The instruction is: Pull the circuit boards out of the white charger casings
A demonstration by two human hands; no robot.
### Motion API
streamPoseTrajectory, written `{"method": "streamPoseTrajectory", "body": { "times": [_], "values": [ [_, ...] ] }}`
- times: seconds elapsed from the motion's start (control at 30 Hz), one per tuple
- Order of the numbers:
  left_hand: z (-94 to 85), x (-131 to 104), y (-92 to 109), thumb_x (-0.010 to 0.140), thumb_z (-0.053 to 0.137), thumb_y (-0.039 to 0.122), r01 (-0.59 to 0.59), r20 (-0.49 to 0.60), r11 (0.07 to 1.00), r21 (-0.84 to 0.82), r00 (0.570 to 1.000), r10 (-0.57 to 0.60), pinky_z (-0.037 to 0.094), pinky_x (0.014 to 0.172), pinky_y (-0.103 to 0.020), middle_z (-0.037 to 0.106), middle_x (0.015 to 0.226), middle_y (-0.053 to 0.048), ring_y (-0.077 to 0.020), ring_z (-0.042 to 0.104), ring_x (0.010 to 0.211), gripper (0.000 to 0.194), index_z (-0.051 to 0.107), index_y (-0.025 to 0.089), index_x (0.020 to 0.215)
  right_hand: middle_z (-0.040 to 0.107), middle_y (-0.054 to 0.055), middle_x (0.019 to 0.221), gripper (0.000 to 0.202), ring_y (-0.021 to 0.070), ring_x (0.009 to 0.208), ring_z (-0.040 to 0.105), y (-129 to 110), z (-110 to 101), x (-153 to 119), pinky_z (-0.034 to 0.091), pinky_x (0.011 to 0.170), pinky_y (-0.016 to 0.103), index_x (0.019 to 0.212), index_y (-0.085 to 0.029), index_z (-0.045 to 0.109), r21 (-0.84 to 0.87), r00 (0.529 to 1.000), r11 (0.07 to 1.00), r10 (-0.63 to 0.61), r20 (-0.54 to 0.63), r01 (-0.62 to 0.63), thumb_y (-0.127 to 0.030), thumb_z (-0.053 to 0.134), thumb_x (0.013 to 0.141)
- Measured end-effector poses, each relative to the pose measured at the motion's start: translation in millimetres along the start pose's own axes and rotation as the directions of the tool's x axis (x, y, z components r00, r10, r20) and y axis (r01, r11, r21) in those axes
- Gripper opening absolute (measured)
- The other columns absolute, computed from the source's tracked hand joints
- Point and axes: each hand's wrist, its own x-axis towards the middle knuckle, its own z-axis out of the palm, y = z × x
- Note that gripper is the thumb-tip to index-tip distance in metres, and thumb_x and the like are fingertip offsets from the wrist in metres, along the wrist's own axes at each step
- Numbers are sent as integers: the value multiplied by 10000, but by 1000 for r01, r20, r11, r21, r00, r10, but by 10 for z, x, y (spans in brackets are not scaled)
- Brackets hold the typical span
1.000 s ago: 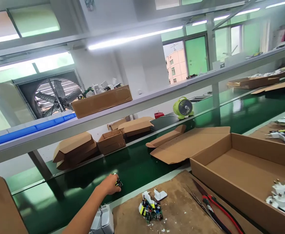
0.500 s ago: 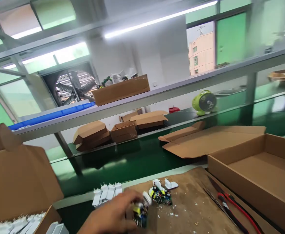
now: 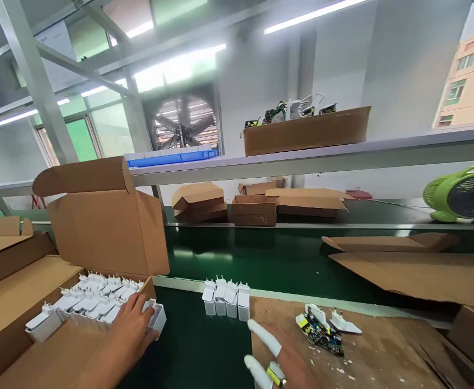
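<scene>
My left hand [image 3: 128,327] reaches over the right edge of an open carton [image 3: 18,356], its fingers closed around a white plug housing [image 3: 158,320] beside that edge. Inside the carton stand rows of white plug adapters [image 3: 95,302]. My right hand [image 3: 288,359], with white finger cots on the finger and thumb that show, is over the left part of a brown mat [image 3: 366,367]. Its finger and thumb are apart. Close to the thumb a yellow component [image 3: 276,373] shows, mostly covered by the hand. Several white plug housings [image 3: 226,299] stand in a row left of the mat.
Circuit boards [image 3: 321,330] and a white plug piece [image 3: 344,322] lie on the mat among white crumbs. Behind runs a green belt [image 3: 261,251] with a flattened carton [image 3: 415,273]. A shelf [image 3: 302,162] crosses above; a green fan [image 3: 464,194] stands at right.
The view has swung left, bringing the carton of adapters into sight. My left hand has moved from the circuit boards to the carton's edge. My right hand has come into view.
</scene>
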Motion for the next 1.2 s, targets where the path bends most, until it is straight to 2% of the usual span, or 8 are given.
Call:
{"method": "streamPoseTrajectory", "body": {
  "times": [0.1, 0.3, 0.4, 0.5, 0.67, 0.8, 0.93, 1.2],
  "values": [
    [158, -61, -5, 814, 720, 125, -27, 4, 999, -30, 1000, 27, 484, 1127, -719, 672, 1416, -200, -510, 499, 1449, 78, 756, 182, 853, 691, 121, 1426, 553, 315, 1312, 659, 14, -195, 153, 546, 1120, 431, 1495, -257, 611, 3, 954, 979, 197, 224, -203, -372, 673, 958],
    [42, -72, 766, 989, 563, 254, -111, 190, 816, -567, 947, 261, 559, 1107, -433, 469, 1641, -88, -304, 619, 1379, 98, 645, 240, 936, 710, 149, 1378, 994, 400, 1242, 690, -56, -582, 252, 579, 1045, 476, 1582, -228, 532, -160, 657, 938, 331, 678, -308, -215, 839, 637],
    [51, -41, 1117, 944, 616, 244, -84, 268, 694, -715, 884, 383, 581, 1018, -374, 491, 1592, -93, -263, 711, 1204, 24, 637, 241, 955, 739, 125, 1363, 854, 369, 1246, 711, 55, -619, 13, 590, 1048, 461, 1526, -266, 609, -155, 755, 965, 261, 601, -211, -85, 695, 696],
    [191, -29, 1278, 918, 632, 228, -92, 207, 592, -800, 885, 418, 568, 1001, -353, 503, 1546, -101, -256, 693, 1195, 88, 635, 241, 1005, 676, 106, 1472, 758, 350, 1316, 675, 159, -609, -228, 562, 1107, 465, 1504, -275, 633, -147, 844, 971, 235, 482, -186, -96, 675, 768],
    [427, -102, 1249, 857, 735, 241, 5, 189, 474, -881, 921, 341, 453, 1209, -426, 498, 1566, -120, -313, 538, 1432, 624, 509, 267, 1439, 703, 93, 1436, 577, 350, 1340, 655, 239, -574, -317, 506, 1174, 524, 1455, -300, 671, -167, 817, 964, 266, 511, -209, -284, 758, 885],
    [470, -162, 1174, 864, 772, 309, 125, 297, 482, -867, 907, 299, 385, 1278, -497, 437, 1665, -102, -350, 441, 1533, 823, 398, 309, 1598, 652, 151, 1484, 741, 432, 1398, 581, 298, -559, -283, 392, 1199, 698, 1528, -270, 603, -250, 818, 949, 294, 495, -189, -252, 820, 819],
    [444, -176, 1165, 861, 768, 271, 130, 304, 498, -858, 909, 286, 355, 1294, -533, 433, 1680, -110, -358, 428, 1545, 867, 372, 303, 1631, 622, 138, 1513, 891, 388, 1401, 582, 219, -616, -249, 498, 1178, 544, 1571, -271, 543, -207, 858, 972, 200, 473, -113, -182, 834, 734],
    [392, -171, 1198, 837, 812, 299, 158, 330, 482, -862, 896, 298, 295, 1310, -608, 372, 1723, -117, -385, 359, 1580, 957, 322, 304, 1659, 717, 93, 1386, 575, 311, 1274, 690, 119, -512, -220, 577, 1104, 433, 1446, -288, 638, -177, 914, 978, 169, 369, -109, -212, 685, 878]
  ]
}}
